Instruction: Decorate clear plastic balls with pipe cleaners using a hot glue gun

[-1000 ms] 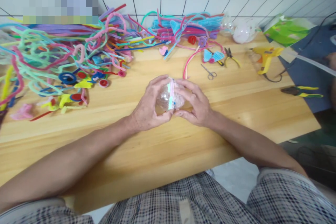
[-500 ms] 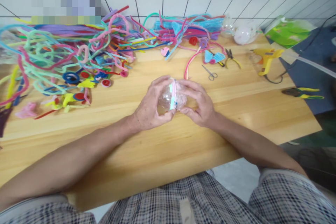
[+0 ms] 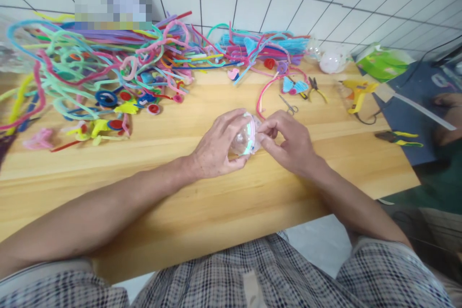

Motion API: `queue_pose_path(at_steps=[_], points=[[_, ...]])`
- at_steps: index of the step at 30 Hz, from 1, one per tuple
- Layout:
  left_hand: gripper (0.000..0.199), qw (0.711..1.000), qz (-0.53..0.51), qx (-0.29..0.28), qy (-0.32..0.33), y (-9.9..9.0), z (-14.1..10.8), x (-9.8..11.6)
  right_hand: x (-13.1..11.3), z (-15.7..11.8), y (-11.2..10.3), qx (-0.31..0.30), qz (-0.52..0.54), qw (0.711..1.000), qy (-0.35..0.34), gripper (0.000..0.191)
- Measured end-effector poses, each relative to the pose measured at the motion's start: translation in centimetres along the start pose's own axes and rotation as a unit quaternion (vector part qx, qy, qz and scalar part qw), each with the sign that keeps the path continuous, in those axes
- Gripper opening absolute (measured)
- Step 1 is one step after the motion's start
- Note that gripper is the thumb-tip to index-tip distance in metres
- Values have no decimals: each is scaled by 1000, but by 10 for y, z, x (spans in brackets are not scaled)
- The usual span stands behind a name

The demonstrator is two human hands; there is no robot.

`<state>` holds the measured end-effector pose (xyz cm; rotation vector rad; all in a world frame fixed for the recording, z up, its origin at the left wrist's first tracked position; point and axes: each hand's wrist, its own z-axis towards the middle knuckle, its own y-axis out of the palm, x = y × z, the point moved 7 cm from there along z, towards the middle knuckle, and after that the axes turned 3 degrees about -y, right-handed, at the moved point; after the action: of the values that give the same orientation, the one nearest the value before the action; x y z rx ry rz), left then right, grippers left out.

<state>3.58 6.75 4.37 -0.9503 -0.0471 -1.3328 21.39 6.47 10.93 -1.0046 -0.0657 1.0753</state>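
Near the middle of the table, my left hand (image 3: 216, 147) curves round a clear plastic ball (image 3: 240, 143), thumb below and fingers above. A pale pink and shiny iridescent band (image 3: 251, 134) circles the ball. My right hand (image 3: 294, 142) is at the ball's right side, its thumb and forefinger pinched together by the band. What lies between those fingertips is too small to make out. Just beyond the right hand are small scissors (image 3: 288, 105) and a pink pipe-cleaner loop (image 3: 260, 96).
A tangle of colourful pipe cleaners (image 3: 86, 70) covers the back left. To the right lie a blue pipe-cleaner bow (image 3: 295, 86), small pliers (image 3: 317, 90), a yellow glue gun (image 3: 357, 94) and larger pliers (image 3: 397, 138). Another clear ball (image 3: 330, 61) stands by the wall. Someone's arm (image 3: 451, 120) shows far right.
My right hand has gone from cupping the ball to a pinch at its right side. My left hand keeps its hold. The view has shifted slightly.
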Motion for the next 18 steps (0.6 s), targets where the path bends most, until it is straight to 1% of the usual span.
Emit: queue_pose_path(at_steps=[4, 8, 12, 18], points=[[91, 999, 17, 4, 29, 0, -1, 5, -6, 6, -2, -44, -8, 999, 2, 13], [83, 998, 44, -6, 36, 1, -2, 6, -9, 7, 3, -61, -47, 997, -16, 17], [79, 999, 35, -3, 24, 0, 0, 6, -9, 4, 8, -40, -83, 995, -25, 22], [77, 999, 45, 0, 19, -2, 3, 6, -10, -2, 13, 18, -104, 994, -38, 28]])
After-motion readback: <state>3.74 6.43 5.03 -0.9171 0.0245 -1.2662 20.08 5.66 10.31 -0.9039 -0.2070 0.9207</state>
